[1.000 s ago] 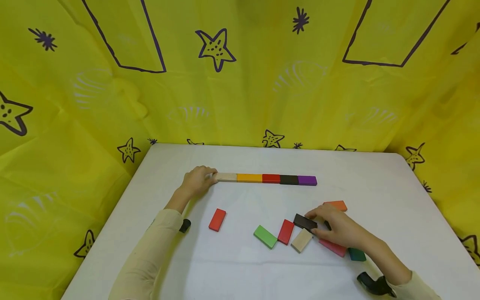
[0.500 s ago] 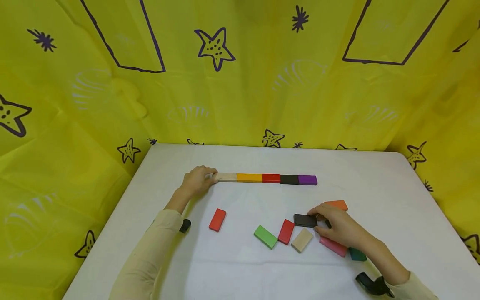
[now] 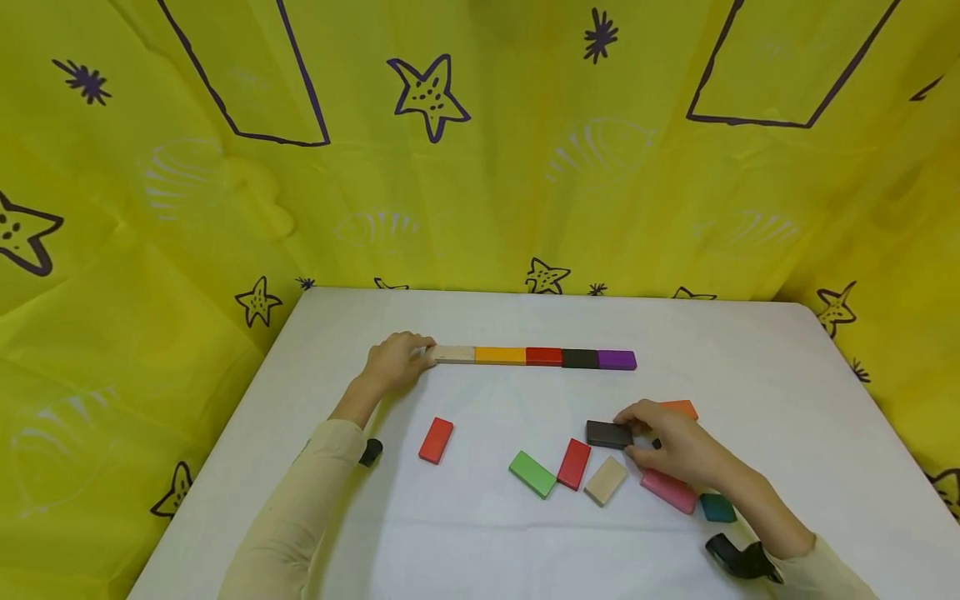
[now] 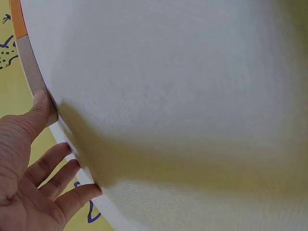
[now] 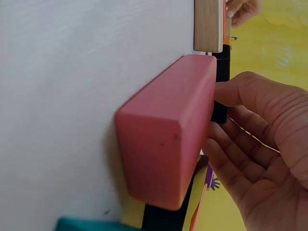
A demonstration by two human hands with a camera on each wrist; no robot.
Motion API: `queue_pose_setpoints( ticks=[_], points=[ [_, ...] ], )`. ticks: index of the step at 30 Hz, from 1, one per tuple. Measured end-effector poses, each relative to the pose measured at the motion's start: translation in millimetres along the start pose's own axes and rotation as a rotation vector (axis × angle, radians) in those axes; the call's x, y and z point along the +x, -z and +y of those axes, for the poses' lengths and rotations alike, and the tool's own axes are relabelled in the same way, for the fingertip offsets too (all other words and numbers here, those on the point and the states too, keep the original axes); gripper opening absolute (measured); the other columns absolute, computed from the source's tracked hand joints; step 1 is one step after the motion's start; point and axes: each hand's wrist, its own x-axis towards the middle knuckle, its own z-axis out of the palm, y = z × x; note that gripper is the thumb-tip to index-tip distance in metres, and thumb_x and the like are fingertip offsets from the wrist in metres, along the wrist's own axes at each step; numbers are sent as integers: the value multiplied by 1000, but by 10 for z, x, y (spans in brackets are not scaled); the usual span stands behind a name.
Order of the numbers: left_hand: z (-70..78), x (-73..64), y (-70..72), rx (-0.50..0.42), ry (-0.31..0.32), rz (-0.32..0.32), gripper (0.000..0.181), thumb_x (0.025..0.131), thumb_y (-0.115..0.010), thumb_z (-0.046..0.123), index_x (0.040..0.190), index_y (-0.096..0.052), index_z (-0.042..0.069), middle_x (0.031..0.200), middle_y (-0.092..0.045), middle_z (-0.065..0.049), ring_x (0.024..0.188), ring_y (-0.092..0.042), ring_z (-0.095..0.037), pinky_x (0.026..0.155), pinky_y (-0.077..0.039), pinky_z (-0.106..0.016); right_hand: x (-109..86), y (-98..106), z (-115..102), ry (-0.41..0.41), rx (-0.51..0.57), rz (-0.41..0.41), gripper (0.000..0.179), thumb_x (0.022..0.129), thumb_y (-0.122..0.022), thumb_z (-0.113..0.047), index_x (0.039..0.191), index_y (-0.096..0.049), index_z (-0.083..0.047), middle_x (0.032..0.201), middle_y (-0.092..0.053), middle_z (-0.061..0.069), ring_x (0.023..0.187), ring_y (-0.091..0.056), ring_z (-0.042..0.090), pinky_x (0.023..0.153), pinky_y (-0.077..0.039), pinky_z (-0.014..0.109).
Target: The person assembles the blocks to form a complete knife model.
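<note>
My left hand point(image 3: 395, 363) pinches the left end of a plain wooden block point(image 3: 454, 354), its thumb on the near face. That block begins a straight row continuing with a yellow-orange block point(image 3: 500, 356), a red block point(image 3: 543, 357), a black block point(image 3: 580, 358) and a purple block point(image 3: 617, 360). Nearer the front right, my right hand point(image 3: 675, 446) grips another black block point(image 3: 609, 434) by its right end, between thumb and fingers. In the right wrist view a pink block point(image 5: 159, 110) partly covers the gripped black block point(image 5: 221, 72).
Loose blocks lie around the right hand: orange point(image 3: 681, 409), pink point(image 3: 668, 492), dark green point(image 3: 717, 507), plain wood point(image 3: 606, 481), red point(image 3: 574, 464) and light green point(image 3: 533, 474). Another red block point(image 3: 436, 440) lies farther left. A yellow patterned cloth point(image 3: 480, 167) hangs behind the white table point(image 3: 465, 550).
The black block in my right hand has turned from slanted to nearly level and shifted slightly away from the plain wooden block below it. My left hand stays on the row's end.
</note>
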Motion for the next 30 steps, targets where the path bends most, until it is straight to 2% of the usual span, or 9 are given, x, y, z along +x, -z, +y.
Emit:
queue_pose_setpoints(
  ticks=[8,14,30],
  points=[
    [10,29,-22,2,-15,6,36,99,-69,32,132,-70,18,135,-66,-13,126,-60,-35,96,-49,-63,101,-28,13,81,-15,76,35,83,-82,-5,115,-69,-10,108,-68,-5,96,-61,15,86,-57,33],
    [11,13,-12,16,0,5,37,99,-69,31,133,-69,17,135,-66,-14,126,-59,-36,96,-49,-63,257,-68,-6,113,8,89,33,84,-80,-4,115,-69,-7,108,-69,-1,95,-62,17,85,-56,34],
    [7,-14,1,3,1,5,37,99,-70,30,133,-69,16,135,-66,-14,126,-59,-36,97,-48,-63,630,-139,-112,126,8,32,31,85,-77,-2,115,-68,-3,109,-69,5,97,-62,20,89,-56,41]
  ],
)
